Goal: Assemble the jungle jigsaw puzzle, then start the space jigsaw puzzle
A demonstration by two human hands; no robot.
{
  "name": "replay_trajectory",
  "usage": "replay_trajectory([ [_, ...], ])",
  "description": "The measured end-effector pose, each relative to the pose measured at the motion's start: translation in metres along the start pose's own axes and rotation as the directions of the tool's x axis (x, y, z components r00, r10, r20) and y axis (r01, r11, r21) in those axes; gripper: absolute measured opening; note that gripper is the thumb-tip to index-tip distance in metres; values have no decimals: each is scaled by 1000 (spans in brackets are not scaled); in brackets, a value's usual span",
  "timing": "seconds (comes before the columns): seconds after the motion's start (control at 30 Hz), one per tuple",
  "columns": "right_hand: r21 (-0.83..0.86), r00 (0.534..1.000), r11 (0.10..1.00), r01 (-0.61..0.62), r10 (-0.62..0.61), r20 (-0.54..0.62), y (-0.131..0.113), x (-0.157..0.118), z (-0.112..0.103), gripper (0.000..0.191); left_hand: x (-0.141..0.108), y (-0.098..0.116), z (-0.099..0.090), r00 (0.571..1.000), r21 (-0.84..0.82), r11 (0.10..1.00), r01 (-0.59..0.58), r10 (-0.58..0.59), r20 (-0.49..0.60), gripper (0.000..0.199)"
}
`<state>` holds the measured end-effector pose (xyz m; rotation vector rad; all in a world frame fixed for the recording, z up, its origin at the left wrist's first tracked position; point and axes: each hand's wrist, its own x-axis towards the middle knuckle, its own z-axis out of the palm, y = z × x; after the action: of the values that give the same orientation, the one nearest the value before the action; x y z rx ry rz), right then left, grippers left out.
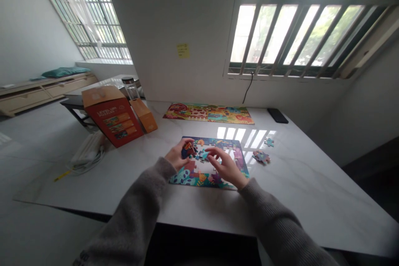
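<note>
A partly assembled jigsaw puzzle [187, 178] lies on the table, its colourful border joined and pale gaps showing inside. My left hand [177, 154] is at its left side, thumb and fingers curled round a few dark and orange puzzle pieces [188, 149]. Over the puzzle's middle, my right hand [227, 166] has its thumb and forefinger bent and slightly apart. Just left of those fingertips is a light-blue puzzle piece [203, 155]; no firm grip on it shows. Part of the puzzle's right lower area is hidden under my right hand.
Loose puzzle pieces [262, 157] form a small pile at the right, with a blue piece [269, 141] behind. Finished puzzle panels [208, 114] lie by the wall, a black phone [277, 115] at back right. A red puzzle box [116, 118] and white power strip [87, 148] are left.
</note>
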<state>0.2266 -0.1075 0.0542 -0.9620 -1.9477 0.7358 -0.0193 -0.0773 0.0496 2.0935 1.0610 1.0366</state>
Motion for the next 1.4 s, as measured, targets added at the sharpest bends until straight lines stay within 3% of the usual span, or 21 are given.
replay_trajectory([
  [0.17, 207, 984, 965, -160, 172, -37, 14, 2, 0, 39, 28, 26, 53, 979, 80, 977, -197, 192, 71, 74],
  [0.3, 285, 976, 943, -173, 204, -82, 34, 2, 3, 40, 29, 26, 70, 976, 19, 978, -208, 207, 65, 78],
  [0.43, 364, 959, 910, -201, 259, -118, 36, 3, 2, 34, 23, 18, 71, 996, -173, 984, -42, 55, 72, 83],
  [0.6, 501, 945, 834, -229, 315, -92, 23, 2, -3, 42, 25, 9, 74, 994, -430, 898, 88, -107, -20, 64],
  [0.73, 514, 948, 829, -221, 307, -87, 20, 1, -2, 38, 28, 7, 76, 989, -455, 884, 105, -141, -47, 45],
  [0.9, 550, 922, 799, -243, 367, -125, 22, -1, 3, 39, 26, 12, 76, 991, -474, 874, 106, -131, -20, 52],
  [1.07, 587, 904, 768, -256, 405, -135, 20, -2, 3, 43, 26, 16, 78, 986, -584, 799, 144, -164, 19, 47],
  [1.27, 635, 843, 750, -186, 453, -289, 21, 1, -7, 42, 29, 11, 81, 972, -559, 806, 194, -235, -1, 58],
  [1.4, 686, 876, 705, -182, 433, -213, 24, 1, -10, 40, 29, 11, 82, 969, -591, 784, 191, -247, -14, 59],
])
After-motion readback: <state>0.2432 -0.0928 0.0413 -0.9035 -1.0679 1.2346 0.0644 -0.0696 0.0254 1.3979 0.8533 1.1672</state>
